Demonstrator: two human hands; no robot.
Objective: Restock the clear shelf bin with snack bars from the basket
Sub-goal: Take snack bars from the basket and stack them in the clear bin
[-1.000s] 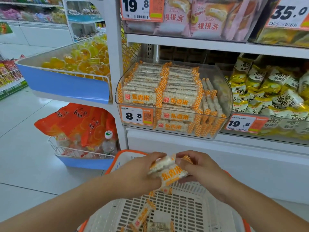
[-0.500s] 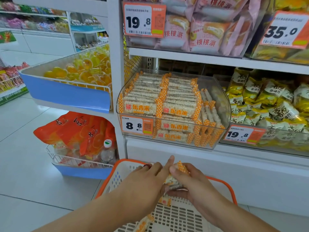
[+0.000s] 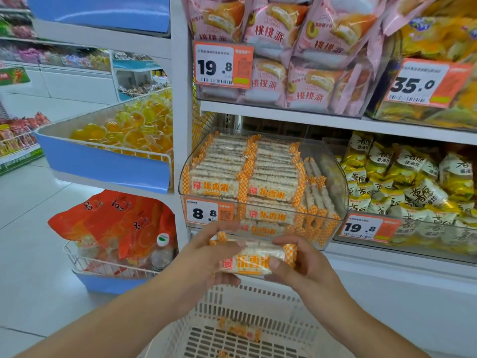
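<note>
Head-camera view, looking forward and down at a shop shelf. The landmark is a clear plastic shelf bin [image 3: 333, 177] with rounded corners, sitting on a white shelf at centre. It is packed with rows of puffed-rice snack bars in clear wrappers with orange checked ends [image 3: 268, 177], lying flat in two columns, with more bars standing on edge along its right side. An orange-and-white price tag reading 8.8 [image 3: 210, 213] is fixed to the bin's front wall, at its left.

Just below the front of the bin, two bare hands hold a small stack of the same wrapped snack bars [image 3: 251, 259] between them. The left hand [image 3: 204, 259] grips the stack's left end, fingers curled over the top and thumb beneath. The right hand [image 3: 302, 267] grips the right end, its thumb pressed on the front of the wrapper and its fingers wrapped behind. The stack lies level and does not touch the bin.

Below the hands is a white slotted plastic basket [image 3: 260, 298]; at least one blurred loose snack bar [image 3: 238, 329] lies on its floor.

Right of the bin lie yellow-and-white snack packets [image 3: 413, 177] behind a 19.8 tag. Above the bin, pink cake packets [image 3: 296, 60] fill the next shelf. Left of the bin, a blue-fronted wire tray holds yellow jelly cups [image 3: 129, 130], and below that lie orange bags [image 3: 116, 218].
</note>
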